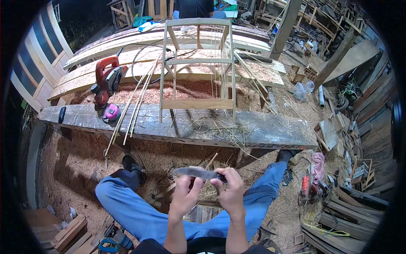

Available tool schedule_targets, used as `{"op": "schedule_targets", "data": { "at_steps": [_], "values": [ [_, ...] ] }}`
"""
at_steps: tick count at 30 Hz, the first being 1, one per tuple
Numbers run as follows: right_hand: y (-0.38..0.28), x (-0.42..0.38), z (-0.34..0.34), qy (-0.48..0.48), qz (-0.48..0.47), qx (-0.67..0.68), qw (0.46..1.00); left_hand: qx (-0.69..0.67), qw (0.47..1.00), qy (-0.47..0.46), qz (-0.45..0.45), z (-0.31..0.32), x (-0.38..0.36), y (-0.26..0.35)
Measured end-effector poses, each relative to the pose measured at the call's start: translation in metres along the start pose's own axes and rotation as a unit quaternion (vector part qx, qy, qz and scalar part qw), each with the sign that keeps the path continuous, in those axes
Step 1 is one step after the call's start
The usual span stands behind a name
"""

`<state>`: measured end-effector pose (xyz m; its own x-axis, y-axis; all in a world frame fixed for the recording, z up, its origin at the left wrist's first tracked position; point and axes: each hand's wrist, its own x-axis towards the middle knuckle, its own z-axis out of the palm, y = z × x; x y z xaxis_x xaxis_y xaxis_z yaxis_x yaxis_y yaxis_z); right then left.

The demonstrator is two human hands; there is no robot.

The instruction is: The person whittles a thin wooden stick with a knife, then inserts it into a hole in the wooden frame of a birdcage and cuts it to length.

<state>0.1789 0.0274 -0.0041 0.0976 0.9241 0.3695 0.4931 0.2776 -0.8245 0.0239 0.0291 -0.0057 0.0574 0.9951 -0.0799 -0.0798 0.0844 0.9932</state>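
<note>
My right hand (230, 188) is wrapped round the dark handle of a knife (194, 172). Its broad grey blade points left, across the top of my left hand (186, 194). The left fingers are closed just under the blade, and a thin pale wooden strip (212, 159) sticks out beyond it, in line with the left fingertips. Both hands are close together between my knees. Ahead of them, a slatted wooden frame (198, 104) stands on a thick plank bench (270, 131), with thin upright sticks inside its right half.
On the bench's left lie a red electric planer (105, 80), a pink tape measure (112, 112) and several long thin strips (139, 103). Behind are long boards (84, 82) and a seated person (194, 8). Shavings cover the ground; scrap wood (351, 216) is piled right.
</note>
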Motion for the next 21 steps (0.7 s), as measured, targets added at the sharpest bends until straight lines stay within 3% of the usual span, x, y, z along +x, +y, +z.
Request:
{"op": "schedule_targets", "data": {
  "at_steps": [4,21],
  "values": [
    [-0.004,0.000,0.005,-0.024,-0.015,-0.027,0.999,0.094,0.992,-0.031,0.077,-0.003,0.002,-0.005],
    [0.003,0.001,0.007,-0.048,-0.001,-0.043,0.998,0.191,0.974,-0.034,0.116,-0.003,0.005,0.000]
  ]
}}
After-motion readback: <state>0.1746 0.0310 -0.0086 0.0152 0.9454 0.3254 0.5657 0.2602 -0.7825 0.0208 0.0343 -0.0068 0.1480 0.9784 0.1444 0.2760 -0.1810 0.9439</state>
